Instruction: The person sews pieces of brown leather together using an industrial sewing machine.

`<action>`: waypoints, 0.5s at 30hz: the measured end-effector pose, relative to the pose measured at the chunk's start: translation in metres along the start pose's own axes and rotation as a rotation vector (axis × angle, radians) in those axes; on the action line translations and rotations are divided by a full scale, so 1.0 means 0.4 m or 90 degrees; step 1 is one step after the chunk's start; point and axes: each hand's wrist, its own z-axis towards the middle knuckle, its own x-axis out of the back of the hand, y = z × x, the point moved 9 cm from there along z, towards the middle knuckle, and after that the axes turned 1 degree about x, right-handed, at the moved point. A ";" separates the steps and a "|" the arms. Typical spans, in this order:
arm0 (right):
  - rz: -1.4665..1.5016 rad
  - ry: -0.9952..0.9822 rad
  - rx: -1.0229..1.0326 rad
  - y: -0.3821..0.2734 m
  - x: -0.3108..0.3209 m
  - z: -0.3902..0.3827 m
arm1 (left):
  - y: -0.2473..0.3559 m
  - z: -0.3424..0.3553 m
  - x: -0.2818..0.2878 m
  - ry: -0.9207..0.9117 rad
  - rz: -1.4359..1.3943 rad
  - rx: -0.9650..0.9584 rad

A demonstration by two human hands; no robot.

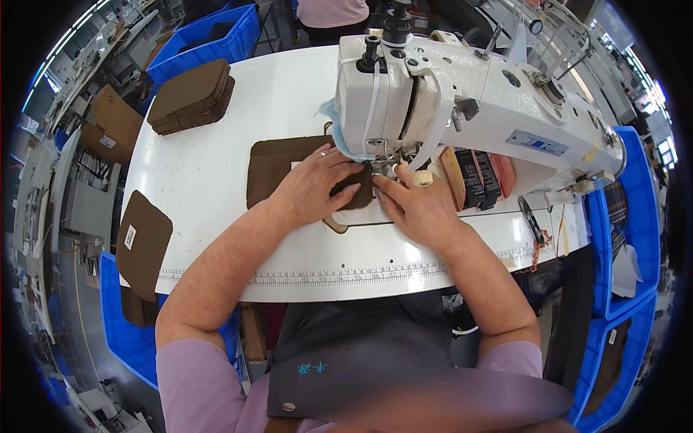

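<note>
A brown fabric panel (271,162) lies flat on the white table, its right edge at the presser foot (382,170) of a white sewing machine (426,86). My left hand (314,184) rests on this panel with its fingers spread and the thumb apart. Just right of the presser foot is my right hand (419,206), its fingers stretched toward the panel's right edge. Those fingertips are partly hidden by the machine's foot. A light blue cloth (330,119) shows beside the machine head.
A stack of brown panels (191,94) stands at the far left. Another brown panel (148,238) with a white label overhangs the left edge. Black printed labels (476,177) and thread snips (530,220) lie right. Blue bins (209,43) surround the table.
</note>
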 end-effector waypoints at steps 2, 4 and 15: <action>0.014 0.005 -0.004 0.002 0.004 0.003 | -0.022 0.014 0.004 0.007 0.035 0.018; 0.035 0.006 -0.010 -0.005 0.003 0.011 | -0.044 0.021 0.010 0.014 0.043 0.024; 0.083 -0.047 -0.048 -0.010 -0.005 0.024 | -0.068 0.034 -0.004 0.017 0.155 0.009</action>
